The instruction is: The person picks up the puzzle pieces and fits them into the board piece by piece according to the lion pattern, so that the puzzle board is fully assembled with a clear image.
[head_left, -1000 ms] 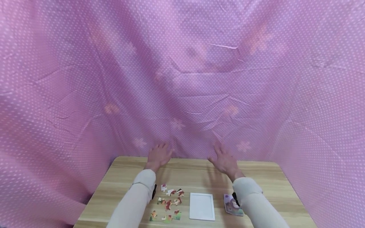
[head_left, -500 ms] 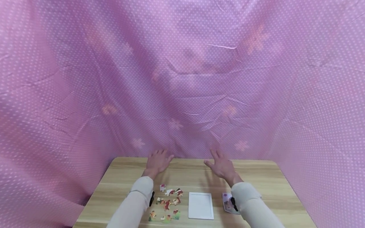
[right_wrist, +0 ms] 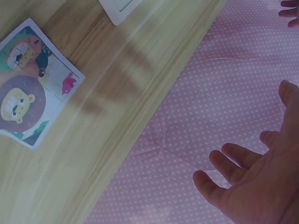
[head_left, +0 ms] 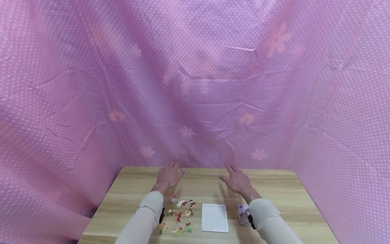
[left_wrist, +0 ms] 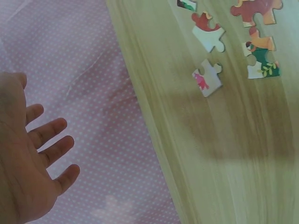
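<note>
Both hands hover over the far part of the table, fingers spread and holding nothing. My left hand [head_left: 169,176] is beyond a group of loose jigsaw pieces [head_left: 179,217]; in the left wrist view its palm and fingers show at the left, apart from a white puzzle piece with a pink patch [left_wrist: 208,79]. My right hand [head_left: 239,181] is beyond a white puzzle tray [head_left: 214,218] and a picture card [head_left: 243,214], which the right sleeve partly covers. In the right wrist view that card shows a lion and another animal.
The wooden table [head_left: 274,183] ends just past the fingertips. A pink dotted cloth [head_left: 195,84] hangs behind it and on both sides. The jigsaw pieces lie left of the tray, the card to its right.
Both hands have drawn back slightly from the cloth and lowered toward the table's far edge. The jigsaw pieces, tray and card stay in place on the table.
</note>
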Available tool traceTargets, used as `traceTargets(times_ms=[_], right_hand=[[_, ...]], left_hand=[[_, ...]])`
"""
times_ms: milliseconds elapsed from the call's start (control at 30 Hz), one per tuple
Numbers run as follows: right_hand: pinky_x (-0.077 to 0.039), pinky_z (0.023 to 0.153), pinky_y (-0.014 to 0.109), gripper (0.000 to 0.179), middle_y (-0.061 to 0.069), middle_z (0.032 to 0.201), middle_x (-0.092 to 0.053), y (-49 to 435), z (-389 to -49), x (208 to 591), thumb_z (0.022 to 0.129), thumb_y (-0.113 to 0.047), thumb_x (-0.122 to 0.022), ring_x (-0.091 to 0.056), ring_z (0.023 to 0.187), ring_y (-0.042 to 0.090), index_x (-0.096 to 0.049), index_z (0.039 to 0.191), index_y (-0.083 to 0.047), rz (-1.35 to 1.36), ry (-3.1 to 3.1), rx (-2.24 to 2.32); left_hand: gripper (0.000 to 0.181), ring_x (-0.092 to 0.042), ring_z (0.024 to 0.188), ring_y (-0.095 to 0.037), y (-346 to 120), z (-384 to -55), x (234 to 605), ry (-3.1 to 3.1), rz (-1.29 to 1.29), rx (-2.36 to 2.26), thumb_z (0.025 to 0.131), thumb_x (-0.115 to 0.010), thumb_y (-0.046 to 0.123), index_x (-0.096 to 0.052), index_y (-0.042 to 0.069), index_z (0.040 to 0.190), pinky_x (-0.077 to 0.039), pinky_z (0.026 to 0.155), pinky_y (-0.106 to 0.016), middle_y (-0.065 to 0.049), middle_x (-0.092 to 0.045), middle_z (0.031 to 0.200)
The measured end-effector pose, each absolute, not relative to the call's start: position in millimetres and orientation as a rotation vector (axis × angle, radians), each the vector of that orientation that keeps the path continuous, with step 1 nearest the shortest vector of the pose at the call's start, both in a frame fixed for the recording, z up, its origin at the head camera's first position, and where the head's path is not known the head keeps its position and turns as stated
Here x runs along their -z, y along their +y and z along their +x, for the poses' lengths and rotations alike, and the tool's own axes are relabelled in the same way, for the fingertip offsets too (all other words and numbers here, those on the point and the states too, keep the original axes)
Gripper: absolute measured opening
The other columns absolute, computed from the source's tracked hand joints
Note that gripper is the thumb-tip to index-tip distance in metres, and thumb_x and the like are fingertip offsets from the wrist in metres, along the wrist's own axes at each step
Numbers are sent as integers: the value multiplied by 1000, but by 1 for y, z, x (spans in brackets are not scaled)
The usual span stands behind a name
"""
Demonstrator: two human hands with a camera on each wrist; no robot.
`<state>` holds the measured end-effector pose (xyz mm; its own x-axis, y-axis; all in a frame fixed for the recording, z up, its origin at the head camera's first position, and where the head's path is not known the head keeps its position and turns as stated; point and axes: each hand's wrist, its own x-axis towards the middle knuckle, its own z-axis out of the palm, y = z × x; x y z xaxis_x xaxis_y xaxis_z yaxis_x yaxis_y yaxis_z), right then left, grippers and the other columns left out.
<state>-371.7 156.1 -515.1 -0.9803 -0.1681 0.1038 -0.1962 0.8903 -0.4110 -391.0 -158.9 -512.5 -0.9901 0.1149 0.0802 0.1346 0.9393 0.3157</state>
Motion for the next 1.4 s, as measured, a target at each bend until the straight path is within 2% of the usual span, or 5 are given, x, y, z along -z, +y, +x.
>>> traceTargets(times_ms=[233,433,900,1167,1400], right_hand=[[-41,97,62,75,19,151,-39,155,-372,524,93,-61,-45,-46,130,46,-25,154,-21,302,-2986,-627],[-39,101,60,72,21,146,-46,153,-370,530,94,-58,-47,-47,128,45,-29,152,-20,306,-2982,-612],[-38,102,60,66,23,141,-50,151,-348,544,94,-48,-54,-48,127,45,-33,150,-20,319,-2957,-700],[-38,103,60,63,20,141,-50,163,-336,555,94,-47,-54,-48,129,43,-36,149,-21,386,-2959,-711],[-42,99,59,60,17,140,-52,173,-323,562,95,-44,-56,-52,124,41,-40,147,-19,446,-2944,-726]], left_hand=[[62,-39,138,-35,-160,-389,520,-3037,-222,490,98,-32,59,-40,21,147,-26,110,-62,-9,-44,149],[59,-40,137,-35,-161,-389,526,-3018,-254,541,99,-33,57,-42,22,145,-28,109,-62,-7,-45,149],[56,-45,134,-35,-164,-367,541,-2976,-287,542,100,-36,54,-48,17,140,-29,111,-56,-12,-50,143],[53,-50,127,-35,-154,-343,551,-2973,-210,536,99,-38,53,-51,18,137,-34,106,-58,-10,-55,137],[50,-46,131,-35,-143,-319,556,-2974,-144,539,99,-41,50,-53,18,135,-33,106,-60,-11,-53,140]])
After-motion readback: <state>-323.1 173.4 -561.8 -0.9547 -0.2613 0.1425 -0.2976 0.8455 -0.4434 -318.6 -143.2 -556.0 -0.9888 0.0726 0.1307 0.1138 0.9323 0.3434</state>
